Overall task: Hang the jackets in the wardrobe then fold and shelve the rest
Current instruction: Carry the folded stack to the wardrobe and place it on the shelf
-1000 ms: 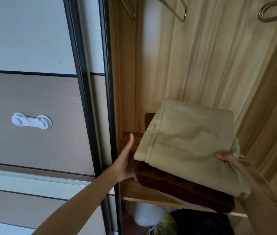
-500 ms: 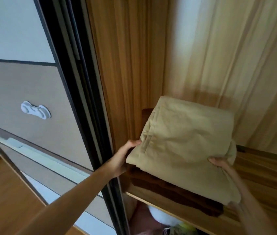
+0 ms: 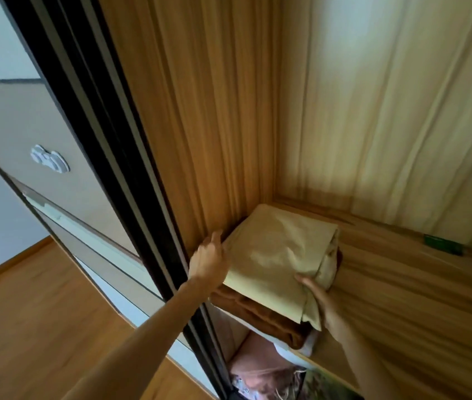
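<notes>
Fold (image 3: 275,255): lying lengthwise front-to-back on brown cloth (image 3: 257,316).
Left hand (image 3: 210,261): I'm touching its edge, fingers flat.
Right hand (image 3: 318,295): pinching its corner.

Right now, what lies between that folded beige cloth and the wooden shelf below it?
A folded brown garment lies between the folded beige cloth and the wooden shelf, as the head view shows.

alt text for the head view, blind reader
A folded beige cloth garment lies on a folded brown garment on a wooden wardrobe shelf; the left hand touches its left edge, the right hand grips its near corner.
</notes>
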### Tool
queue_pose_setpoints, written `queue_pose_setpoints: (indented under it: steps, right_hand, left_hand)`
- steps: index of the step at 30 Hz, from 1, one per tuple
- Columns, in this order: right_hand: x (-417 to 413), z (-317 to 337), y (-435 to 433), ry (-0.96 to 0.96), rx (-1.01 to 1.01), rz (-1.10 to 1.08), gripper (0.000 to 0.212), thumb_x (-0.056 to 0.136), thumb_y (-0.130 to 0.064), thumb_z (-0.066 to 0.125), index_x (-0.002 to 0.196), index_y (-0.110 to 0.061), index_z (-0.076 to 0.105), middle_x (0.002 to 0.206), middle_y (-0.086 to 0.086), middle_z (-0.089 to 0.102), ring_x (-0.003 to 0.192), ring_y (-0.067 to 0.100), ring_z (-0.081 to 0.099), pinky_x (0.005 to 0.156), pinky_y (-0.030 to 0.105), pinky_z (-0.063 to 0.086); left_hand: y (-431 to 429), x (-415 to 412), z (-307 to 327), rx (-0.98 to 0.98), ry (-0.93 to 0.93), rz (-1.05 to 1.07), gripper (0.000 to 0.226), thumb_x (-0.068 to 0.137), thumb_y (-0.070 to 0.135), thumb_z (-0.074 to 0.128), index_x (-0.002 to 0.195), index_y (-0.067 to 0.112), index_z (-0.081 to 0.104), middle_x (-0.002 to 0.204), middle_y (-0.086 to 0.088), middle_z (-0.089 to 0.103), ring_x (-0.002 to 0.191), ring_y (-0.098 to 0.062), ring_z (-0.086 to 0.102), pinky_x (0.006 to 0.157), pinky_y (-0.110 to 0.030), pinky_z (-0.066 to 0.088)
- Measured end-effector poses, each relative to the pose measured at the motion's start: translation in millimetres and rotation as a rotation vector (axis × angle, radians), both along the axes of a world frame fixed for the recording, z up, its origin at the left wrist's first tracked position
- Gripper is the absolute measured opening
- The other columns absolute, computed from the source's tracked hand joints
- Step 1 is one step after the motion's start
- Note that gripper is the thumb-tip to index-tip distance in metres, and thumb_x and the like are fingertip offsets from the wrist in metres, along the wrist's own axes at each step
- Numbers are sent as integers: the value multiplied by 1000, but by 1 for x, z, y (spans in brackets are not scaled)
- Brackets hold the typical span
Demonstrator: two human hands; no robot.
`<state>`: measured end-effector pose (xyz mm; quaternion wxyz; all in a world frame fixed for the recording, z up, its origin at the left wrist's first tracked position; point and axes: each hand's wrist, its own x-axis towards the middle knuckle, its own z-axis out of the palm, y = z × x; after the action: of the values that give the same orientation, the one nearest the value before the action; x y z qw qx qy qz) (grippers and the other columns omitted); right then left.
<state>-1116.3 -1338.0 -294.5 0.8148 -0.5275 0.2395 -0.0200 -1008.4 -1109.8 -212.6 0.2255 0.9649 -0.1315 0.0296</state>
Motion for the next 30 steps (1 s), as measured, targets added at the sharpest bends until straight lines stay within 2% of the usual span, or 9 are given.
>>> queue_pose_setpoints:
  steps: [3, 6, 10, 15, 22, 24, 26, 28, 30]
  right_hand:
    - [-1, 6, -4, 30, -80, 56, 93, 39, -53, 94, 120, -18, 68, 115, -2, 73, 110, 17, 65, 101, 38, 48]
    - [-7, 7, -8, 119, -97, 30, 82, 41, -57, 93, 113, -25, 72, 106, -8, 76, 101, 15, 70, 91, 40, 55]
    - [-8, 6, 0, 143, -10, -12, 85, 43, -56, 94, 118, -23, 72, 111, -5, 75, 99, 13, 72, 84, 34, 55]
    - [-15, 6, -7, 176, -5, -53, 82, 48, -53, 92, 119, -23, 65, 112, -3, 70, 97, 13, 67, 72, 28, 52]
    - [-44, 22, -50, 235, -60, -150, 118, 38, -60, 93, 141, -22, 49, 133, 1, 59, 117, 25, 59, 101, 46, 49]
    - [-51, 43, -54, 235, -224, -194, 96, 48, -57, 93, 131, -28, 54, 135, 1, 59, 111, 20, 60, 92, 38, 51]
    - [-59, 63, -56, 290, -624, -249, 84, 63, -57, 86, 133, -34, 46, 149, 3, 45, 119, 20, 54, 95, 38, 48]
    - [-66, 81, -56, 287, -1156, -142, 111, 66, -70, 75, 152, -39, 12, 163, -10, 6, 147, 20, 21, 113, 45, 30]
    - [-68, 89, -37, 184, -1466, 193, 123, 61, -80, 67, 152, -46, -9, 158, -15, -29, 148, 18, -23, 121, 50, 1]
  left_hand:
    - [-4, -32, -22, 189, -233, -393, 50, 102, 46, 33, 148, 29, 42, 153, -8, 42, 143, -30, 36, 113, -59, 32]
    - [6, -42, -48, 138, -30, -246, 76, 89, 81, 26, 155, 51, 7, 168, -4, 0, 155, -27, -3, 121, -61, 9]
    - [8, -19, -47, -157, 296, -36, 103, 55, 102, 38, 145, 68, 1, 162, -7, 20, 147, -36, 27, 118, -52, 31]
    - [-8, -13, -42, 73, 403, -137, 112, 55, 102, 31, 145, 61, -21, 153, -14, 28, 131, -42, 46, 106, -48, 43]
    - [-46, -25, -41, 75, 419, -363, 112, 68, 97, 41, 138, 59, -37, 154, -16, 24, 133, -38, 44, 103, -52, 46]
    - [-57, -26, -37, 192, 279, -449, 109, 73, 96, 32, 143, 50, -38, 166, -18, -3, 146, -42, 29, 110, -55, 39]
    - [-63, -28, -27, 267, -122, -567, 104, 80, 93, 25, 154, 38, -24, 166, -17, -19, 154, -39, 7, 118, -63, 21]
    - [-63, -27, -23, 298, -245, -736, 108, 78, 94, 29, 158, 35, -14, 165, -12, -24, 154, -34, -14, 117, -68, 10]
    - [-62, -20, -32, 375, -131, -870, 124, 66, 100, 40, 156, 38, -18, 162, -7, -35, 150, -33, -29, 113, -73, 15]
